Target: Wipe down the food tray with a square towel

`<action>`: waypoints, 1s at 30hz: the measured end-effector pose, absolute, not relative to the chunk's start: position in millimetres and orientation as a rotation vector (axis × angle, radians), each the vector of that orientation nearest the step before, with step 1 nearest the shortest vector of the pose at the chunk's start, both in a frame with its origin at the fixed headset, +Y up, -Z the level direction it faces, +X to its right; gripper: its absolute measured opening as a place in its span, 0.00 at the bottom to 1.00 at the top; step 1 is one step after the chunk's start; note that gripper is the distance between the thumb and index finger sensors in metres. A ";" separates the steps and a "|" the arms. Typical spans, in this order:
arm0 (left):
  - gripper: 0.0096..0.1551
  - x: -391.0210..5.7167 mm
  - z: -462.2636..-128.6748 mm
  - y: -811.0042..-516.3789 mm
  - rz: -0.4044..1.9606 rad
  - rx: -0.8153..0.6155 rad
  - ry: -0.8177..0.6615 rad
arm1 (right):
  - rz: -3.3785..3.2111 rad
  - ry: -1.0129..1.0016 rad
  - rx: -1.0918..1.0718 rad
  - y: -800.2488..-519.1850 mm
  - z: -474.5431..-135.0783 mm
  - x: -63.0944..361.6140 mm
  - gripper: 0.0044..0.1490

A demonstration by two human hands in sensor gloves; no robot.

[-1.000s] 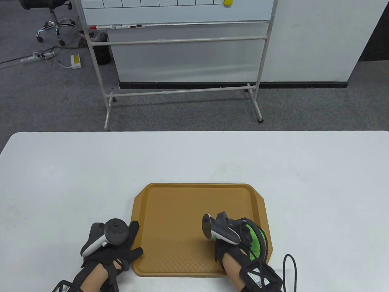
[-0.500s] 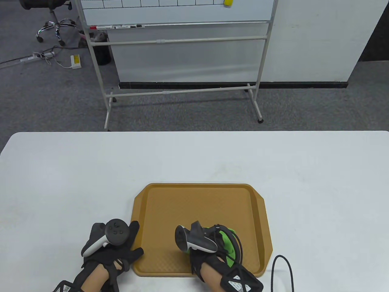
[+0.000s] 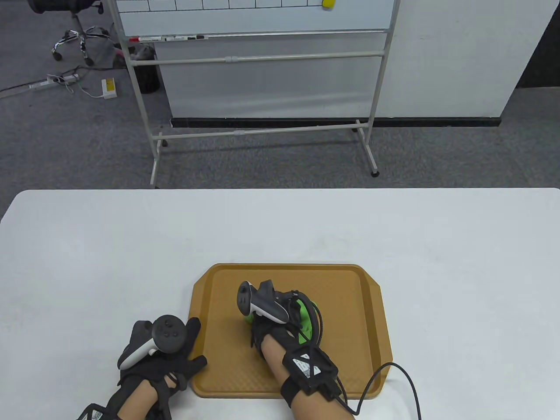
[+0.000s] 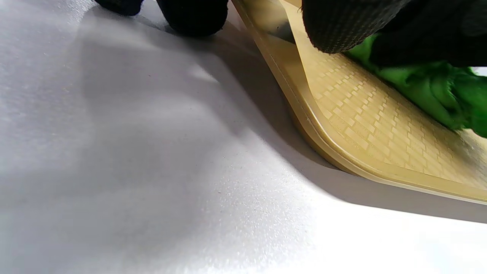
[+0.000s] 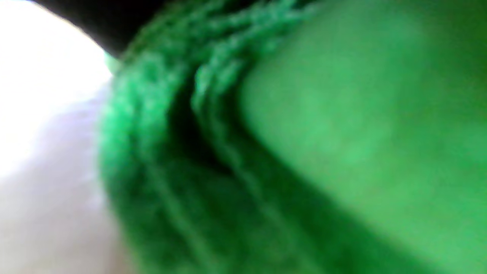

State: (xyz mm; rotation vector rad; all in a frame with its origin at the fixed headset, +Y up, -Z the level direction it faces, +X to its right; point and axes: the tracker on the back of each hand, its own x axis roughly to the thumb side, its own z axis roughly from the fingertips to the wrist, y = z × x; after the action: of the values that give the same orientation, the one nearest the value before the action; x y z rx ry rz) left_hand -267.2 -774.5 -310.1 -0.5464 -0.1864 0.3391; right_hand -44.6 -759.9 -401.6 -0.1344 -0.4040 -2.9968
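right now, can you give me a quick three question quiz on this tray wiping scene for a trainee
1. True or false: the green square towel lies on the white table, off the brown plastic food tray.
2. Which hand presses the towel? A) left hand B) right hand C) both
3. Fill in: the left hand rests at the tray's ______ edge.

Key:
1. False: it lies on the tray, under the right hand.
2. B
3. Left: its fingers touch the rim near the front left corner.
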 end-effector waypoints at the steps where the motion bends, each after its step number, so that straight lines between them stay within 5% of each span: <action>1: 0.52 -267.4 -310.0 -774.5 0.341 -0.547 -0.186 | -3.002 -0.403 -0.094 -760.1 -406.2 -43.2 0.38; 14: 0.52 -267.9 -309.9 -774.7 0.338 -0.546 -0.192 | -3.078 -0.524 0.146 -758.3 -415.9 24.6 0.38; 30: 0.53 -266.0 -309.9 -775.0 0.330 -0.544 -0.195 | -3.032 -0.618 -0.168 -757.1 -332.9 35.8 0.40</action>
State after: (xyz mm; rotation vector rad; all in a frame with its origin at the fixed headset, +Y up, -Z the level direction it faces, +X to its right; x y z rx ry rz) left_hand -266.0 -775.0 -309.9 -0.5437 -0.1945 0.3296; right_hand 35.8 -757.1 -332.9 -0.1679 -0.6183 -3.0316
